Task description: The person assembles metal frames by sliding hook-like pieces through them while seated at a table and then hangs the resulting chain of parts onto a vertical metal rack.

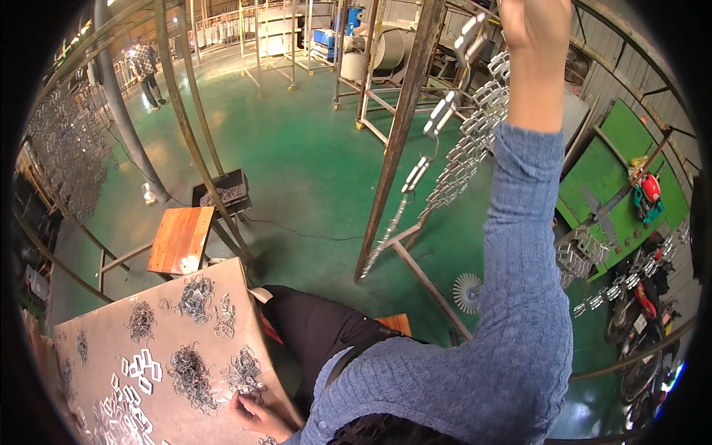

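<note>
My left hand (261, 417) is low over the brown tabletop, its fingers drawn together at the edge of a pile of wire hooks (245, 369). Whatever is between those fingertips is too small to make out. My right arm, in a blue knitted sleeve, is stretched high, and my right hand (535, 26) is cut off by the top edge, so its fingers are hidden. Beside that forearm hang strings of oblong metal frames (467, 159), linked in rows. More wire hook piles (190, 374) and loose metal frames (141, 368) lie on the table (241, 285).
A rusty upright post (400, 133) stands just left of the hanging strings. A wooden stool (180, 239) and a dark bin of small parts (228, 191) are beyond the table. A green board (623, 193) leans at the right, and a person (144, 70) stands far left.
</note>
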Tool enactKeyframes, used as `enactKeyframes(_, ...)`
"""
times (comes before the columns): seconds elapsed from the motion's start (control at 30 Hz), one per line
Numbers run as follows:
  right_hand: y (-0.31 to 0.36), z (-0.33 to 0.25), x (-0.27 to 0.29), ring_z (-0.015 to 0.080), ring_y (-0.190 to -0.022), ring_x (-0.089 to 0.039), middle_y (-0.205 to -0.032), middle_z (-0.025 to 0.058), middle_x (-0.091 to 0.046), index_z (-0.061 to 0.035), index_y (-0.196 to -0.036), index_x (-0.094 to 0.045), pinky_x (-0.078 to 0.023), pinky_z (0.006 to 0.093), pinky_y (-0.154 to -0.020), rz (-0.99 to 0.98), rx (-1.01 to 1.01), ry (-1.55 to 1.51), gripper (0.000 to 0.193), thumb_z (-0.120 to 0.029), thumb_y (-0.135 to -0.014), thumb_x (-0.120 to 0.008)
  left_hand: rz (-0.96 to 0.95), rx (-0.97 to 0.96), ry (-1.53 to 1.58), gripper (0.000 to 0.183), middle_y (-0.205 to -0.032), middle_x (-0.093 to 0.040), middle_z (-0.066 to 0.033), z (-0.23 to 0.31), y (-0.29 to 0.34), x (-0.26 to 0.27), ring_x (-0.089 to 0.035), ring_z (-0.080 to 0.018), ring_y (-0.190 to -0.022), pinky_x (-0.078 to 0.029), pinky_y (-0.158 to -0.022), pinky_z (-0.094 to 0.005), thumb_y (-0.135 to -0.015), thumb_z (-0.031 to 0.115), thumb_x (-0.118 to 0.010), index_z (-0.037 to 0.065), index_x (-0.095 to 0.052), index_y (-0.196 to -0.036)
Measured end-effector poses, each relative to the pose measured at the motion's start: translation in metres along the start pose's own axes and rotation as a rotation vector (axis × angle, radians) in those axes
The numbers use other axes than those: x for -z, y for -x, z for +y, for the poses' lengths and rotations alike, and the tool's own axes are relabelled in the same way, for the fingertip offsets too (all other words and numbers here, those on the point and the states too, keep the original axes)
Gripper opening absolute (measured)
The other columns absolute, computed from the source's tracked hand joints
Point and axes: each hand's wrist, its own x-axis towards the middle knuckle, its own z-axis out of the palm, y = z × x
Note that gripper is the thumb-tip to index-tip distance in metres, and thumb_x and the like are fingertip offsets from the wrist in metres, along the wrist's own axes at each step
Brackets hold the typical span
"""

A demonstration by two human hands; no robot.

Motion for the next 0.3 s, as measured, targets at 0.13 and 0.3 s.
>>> enactKeyframes(0.13, 0.03, -0.002, 0.044, 0.0168, -0.072, -0.062, -0.086, 0.0098, -0.063, -0.0003, -0.101, -0.056, -0.053, 0.0282, -0.063, 0.038, -0.119, 0.191, 0.01, -0.004, -0.093, -0.053, 0.043, 0.052, 0.019, 0.018, -0.091, -0.053, -0.0039, 0.014, -0.003, -0.011, -0.048, -0.0104, -0.076, -0.043, -0.067, -0.0237, -0.099, 0.013, -0.047, 0.0, -0.053, -0.109)
enactKeyframes(0.3, 0.034, -0.004, 0.099, 0.0181, -0.069, -0.063, -0.08, 0.0085, -0.063, -0.0045, -0.104, -0.056, -0.055, 0.0303, -0.062, 0.083, -0.239, 0.367, 0.011, -0.009, -0.094, -0.054, -0.013, 0.034, -0.023, 0.018, -0.09, -0.054, -0.004, 0.007, -0.004, -0.007, -0.048, -0.0107, -0.076, -0.043, -0.068, -0.0248, -0.099, 0.012, -0.047, 0.0, -0.054, -0.11)
